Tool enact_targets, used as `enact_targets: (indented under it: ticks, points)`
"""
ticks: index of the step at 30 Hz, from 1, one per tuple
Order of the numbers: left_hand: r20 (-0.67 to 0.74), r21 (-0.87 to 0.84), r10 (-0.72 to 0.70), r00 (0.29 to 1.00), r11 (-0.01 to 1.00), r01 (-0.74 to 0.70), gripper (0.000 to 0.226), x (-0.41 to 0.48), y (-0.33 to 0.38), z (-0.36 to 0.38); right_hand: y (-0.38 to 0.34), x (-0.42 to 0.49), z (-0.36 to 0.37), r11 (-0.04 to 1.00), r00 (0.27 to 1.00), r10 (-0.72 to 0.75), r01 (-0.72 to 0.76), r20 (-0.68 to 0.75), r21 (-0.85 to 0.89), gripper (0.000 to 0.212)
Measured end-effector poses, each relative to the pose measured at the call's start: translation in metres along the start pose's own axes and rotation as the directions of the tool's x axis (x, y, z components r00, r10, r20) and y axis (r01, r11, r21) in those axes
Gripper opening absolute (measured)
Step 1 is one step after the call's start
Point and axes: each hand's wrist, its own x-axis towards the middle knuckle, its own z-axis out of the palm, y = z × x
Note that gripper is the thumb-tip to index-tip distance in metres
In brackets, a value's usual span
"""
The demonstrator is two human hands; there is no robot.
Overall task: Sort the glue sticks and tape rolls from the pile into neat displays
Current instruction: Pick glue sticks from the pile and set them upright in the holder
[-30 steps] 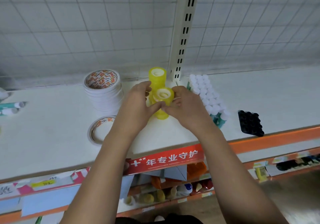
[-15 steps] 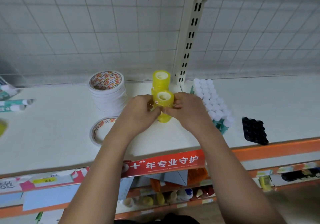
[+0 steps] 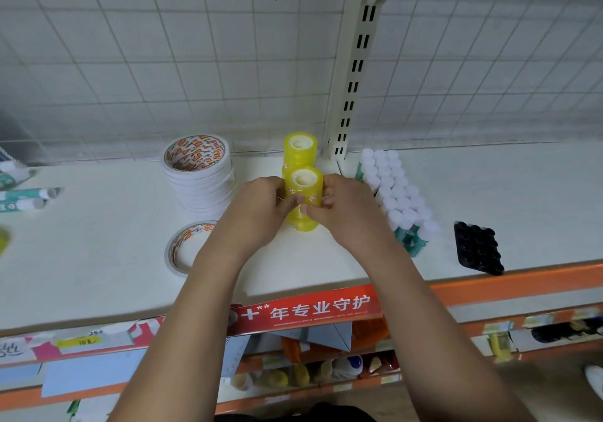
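Both hands are on the same thing here. The left hand (image 3: 261, 216) and the right hand (image 3: 349, 216) are wrapped around a yellow tape stack (image 3: 305, 189), one from each side. The fingers are curled in and both thumbs press on the front of it, thumb tips nearly meeting. So both are grasping that stack, nothing slack about it. It stands upright on the white shelf (image 3: 98, 248). Its bottom pokes out below the thumbs, and the open core of the top roll shows just above the fingers.

Right behind the fingertips is a second yellow stack (image 3: 299, 152), also upright. Can't tell if the two actually touch or just nearly do. Out past the left knuckles sits a tall pile of white tape rolls (image 3: 200, 183) with red print inside the core. Nearer, beside the left wrist, one flat tape roll (image 3: 182, 248) lies on its own, partly hidden by the forearm.

Just beside the back of the right hand there's a tight block of glue sticks (image 3: 396, 193) standing white caps up. Further out that way, well apart from the fingers, is a black block (image 3: 478, 252) of something, too dark to make out. Way off past the left hand, a few loose glue sticks (image 3: 27, 200) lie on their sides.
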Motion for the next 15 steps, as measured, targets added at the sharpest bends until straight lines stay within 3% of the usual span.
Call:
enact_targets:
  ticks: [5,10,15]
  points:
    - [0.01,-0.012,-0.033,0.999,0.999,0.033,0.026,-0.005,-0.004,0.006,-0.002,-0.006,-0.002,1.0,1.0,0.002,-0.002,0.01,-0.008,0.034]
    - [-0.01,0.015,-0.075,0.997,0.997,0.075,0.039,-0.018,-0.005,0.011,-0.003,-0.024,-0.008,0.992,1.0,0.025,-0.025,-0.006,-0.12,0.047]
    - [-0.061,0.11,-0.093,0.994,0.989,0.099,0.018,-0.038,-0.009,-0.003,-0.016,-0.048,-0.01,0.982,0.985,-0.058,0.027,-0.16,-0.188,0.026]
